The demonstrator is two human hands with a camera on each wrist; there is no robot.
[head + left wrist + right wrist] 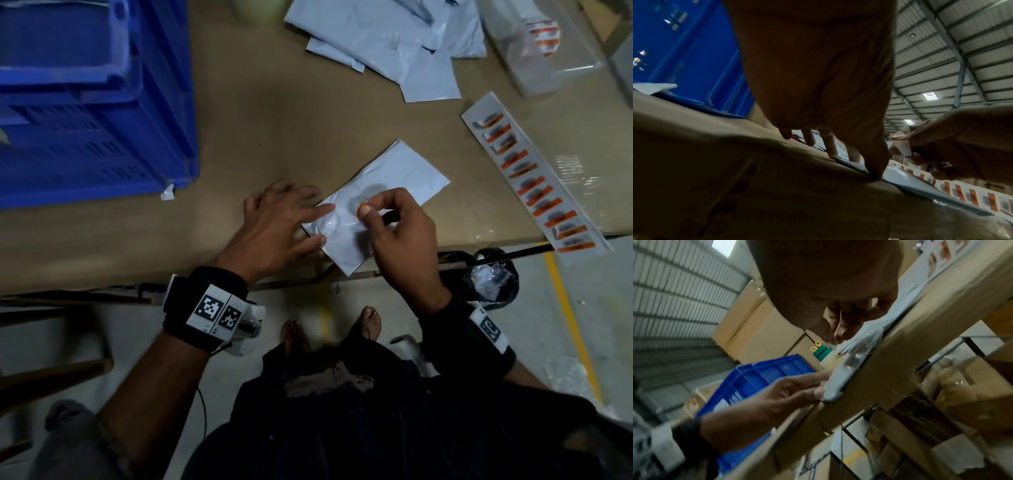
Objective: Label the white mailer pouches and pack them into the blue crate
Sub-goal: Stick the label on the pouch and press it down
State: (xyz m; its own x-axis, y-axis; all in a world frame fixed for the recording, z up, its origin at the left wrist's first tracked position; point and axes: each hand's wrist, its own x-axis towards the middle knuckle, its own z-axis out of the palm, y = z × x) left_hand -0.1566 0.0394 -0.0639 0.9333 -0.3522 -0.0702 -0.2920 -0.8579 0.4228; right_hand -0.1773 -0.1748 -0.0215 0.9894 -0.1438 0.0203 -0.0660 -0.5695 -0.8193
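Labelling step: left hand (274, 222), fingers straight, pins a white mailer pouch (394, 178) at the tabletop (257, 120) edge; right hand (394, 226) pinches something small, likely a label. Next: press it flat, then crate (85, 102).

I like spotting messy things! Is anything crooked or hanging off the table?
Yes. The white pouch under the left hand lies slanted, one corner poking past the table edge. The label strip also sticks out over that edge.
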